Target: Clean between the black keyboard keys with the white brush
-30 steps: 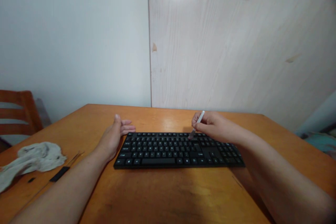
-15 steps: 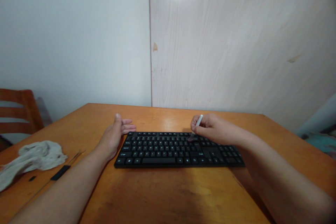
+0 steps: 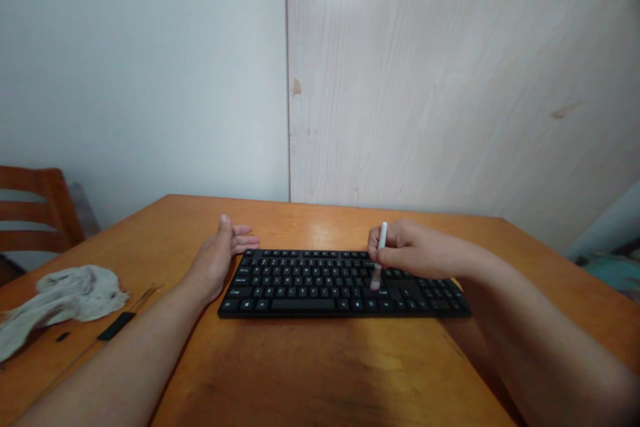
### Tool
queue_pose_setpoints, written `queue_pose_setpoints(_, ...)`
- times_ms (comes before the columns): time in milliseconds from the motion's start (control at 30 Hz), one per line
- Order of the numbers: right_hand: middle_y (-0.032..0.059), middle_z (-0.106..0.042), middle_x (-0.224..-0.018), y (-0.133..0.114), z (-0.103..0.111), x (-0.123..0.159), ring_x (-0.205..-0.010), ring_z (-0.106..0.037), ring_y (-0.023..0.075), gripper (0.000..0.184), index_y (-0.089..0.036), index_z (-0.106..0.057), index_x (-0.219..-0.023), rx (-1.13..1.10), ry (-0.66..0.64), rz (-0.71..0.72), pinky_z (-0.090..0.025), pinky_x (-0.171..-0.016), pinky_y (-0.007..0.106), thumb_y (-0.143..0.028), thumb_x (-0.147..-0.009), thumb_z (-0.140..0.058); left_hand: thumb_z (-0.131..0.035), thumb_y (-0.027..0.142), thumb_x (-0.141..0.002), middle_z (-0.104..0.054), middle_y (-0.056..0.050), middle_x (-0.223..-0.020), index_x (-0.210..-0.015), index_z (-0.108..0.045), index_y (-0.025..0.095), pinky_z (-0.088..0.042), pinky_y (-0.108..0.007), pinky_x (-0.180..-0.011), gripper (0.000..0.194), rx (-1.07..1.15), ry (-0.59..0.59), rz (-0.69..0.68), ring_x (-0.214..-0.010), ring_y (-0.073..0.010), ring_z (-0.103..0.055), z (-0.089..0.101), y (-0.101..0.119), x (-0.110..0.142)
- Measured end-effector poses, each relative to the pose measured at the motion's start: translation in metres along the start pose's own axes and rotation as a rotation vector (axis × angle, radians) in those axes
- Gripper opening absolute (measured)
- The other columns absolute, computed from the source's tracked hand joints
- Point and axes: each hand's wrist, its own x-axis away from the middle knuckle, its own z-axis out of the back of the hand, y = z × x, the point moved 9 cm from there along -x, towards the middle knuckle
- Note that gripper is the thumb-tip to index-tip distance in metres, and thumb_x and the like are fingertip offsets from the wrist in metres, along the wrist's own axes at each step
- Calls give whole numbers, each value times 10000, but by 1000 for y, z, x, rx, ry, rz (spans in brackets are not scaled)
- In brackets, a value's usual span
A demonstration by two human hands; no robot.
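Note:
A black keyboard (image 3: 303, 305) lies flat on the wooden table, its long side facing me. My right hand (image 3: 400, 245) is closed around the white handle of a small brush (image 3: 383, 238). The bristles point down onto the keys at the right of the letter block, close to the right shift key. Part of the number pad is hidden beneath that hand and wrist. At the keyboard's left end rests my left hand (image 3: 219, 257), fingers stretched out and thumb up, its palm side against or right beside the edge; it holds nothing.
On the table (image 3: 280, 373) at the left lie a crumpled greyish cloth (image 3: 80, 293), a small black piece (image 3: 63, 337) and a cable with a black block (image 3: 116, 325). A wooden chair (image 3: 40, 207) stands at the far left. A wall (image 3: 150, 80) rises behind the table.
My right hand has shifted slightly right, and the brush tip has come down toward me from the upper key rows to the shift-key row. My left hand stays in place.

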Motion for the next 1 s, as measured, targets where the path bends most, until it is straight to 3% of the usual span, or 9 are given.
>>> queue_pose_setpoints(133, 6, -693, -713, 0, 2, -2, -667, -626, 164, 108, -207, -568, -802, 30, 33, 29, -411, -611, 266, -191, -878, -493, -321, 778, -867, -743, -175, -948, -1069, -639, 100, -525, -426, -869, 776, 6, 18, 1, -937, -306, -715, 0, 1, 1)
queue_pose_setpoints(367, 14, -656, -753, 8, 20, -8, -680, -584, 161, 199, -201, -603, -833, 148, 317, 39, -392, -605, 264, -307, -939, -472, -305, 789, -863, -742, -175, -964, -1085, -629, 99, -499, -451, -924, 794, 3, 9, 10, -951, -306, -712, -1, 2, 2)
queue_pose_setpoints(533, 10, -641, -716, 2, 13, -9, -653, -558, 154, 191, -200, -621, -810, 201, 256, 35, -383, -598, 265, -279, -921, -487, -302, 790, -863, -739, -181, -976, -1092, -623, 94, -503, -451, -909, 800, 3, 10, 9, -956, -312, -709, -1, 3, 3)
queue_pose_setpoints(667, 20, -669, -730, 0, 6, -9, -643, -567, 155, 166, -198, -600, -791, 119, 173, 42, -390, -599, 270, -238, -902, -483, -293, 791, -864, -741, -178, -966, -1087, -625, 92, -509, -434, -894, 805, -3, 12, 14, -942, -304, -712, -2, 4, 4)
queue_pose_setpoints(800, 17, -634, -696, 3, 14, -8, -630, -549, 162, 198, -202, -601, -770, 140, 279, 19, -390, -595, 278, -310, -903, -503, -286, 787, -868, -743, -178, -959, -1087, -620, 88, -501, -446, -916, 805, -5, 10, 7, -936, -302, -714, -2, 3, 3)
queue_pose_setpoints(1000, 20, -627, -678, 4, 13, -9, -633, -557, 170, 196, -203, -614, -765, 107, 291, 30, -399, -594, 281, -333, -889, -534, -291, 748, -896, -744, -171, -964, -1087, -623, 99, -500, -437, -927, 754, -6, 4, 14, -947, -296, -714, -2, 2, 3)
